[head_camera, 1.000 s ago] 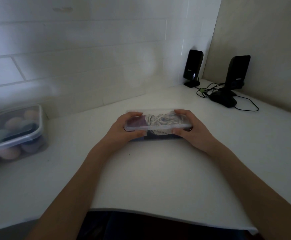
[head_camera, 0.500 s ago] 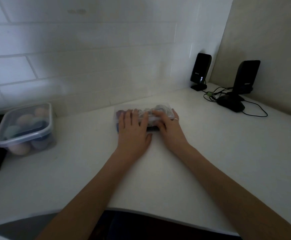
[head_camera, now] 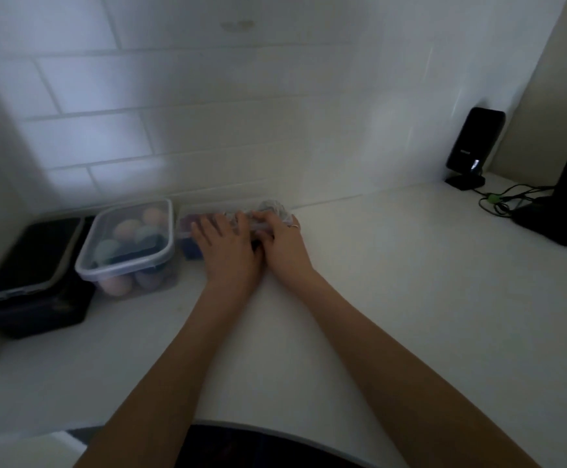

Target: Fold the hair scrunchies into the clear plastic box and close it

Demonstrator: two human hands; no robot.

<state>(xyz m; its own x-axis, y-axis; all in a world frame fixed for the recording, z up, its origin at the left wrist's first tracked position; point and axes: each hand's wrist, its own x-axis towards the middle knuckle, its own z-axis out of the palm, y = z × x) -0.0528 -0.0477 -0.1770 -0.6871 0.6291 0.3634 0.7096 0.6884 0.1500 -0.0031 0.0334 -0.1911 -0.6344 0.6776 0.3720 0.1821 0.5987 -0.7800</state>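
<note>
Now keep both flat palms, your left hand [head_camera: 228,246] and right hand [head_camera: 283,243], pressing evenly on the clear plastic box [head_camera: 207,228] of scrunchies [head_camera: 273,209] beneath them on the counter [head_camera: 393,282], working outward until every lid edge seats.

White counter [head_camera: 393,282] bears clear box [head_camera: 187,228], lidded tub [head_camera: 126,251], seemingly black case [head_camera: 32,282], speakers [head_camera: 474,146].

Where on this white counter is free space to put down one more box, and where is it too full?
Free: the wide counter between the right hand and the speaker cables, and the front strip beside the forearms. Crowded: the back left, where the black case, egg container and clear plastic box line up.
</note>
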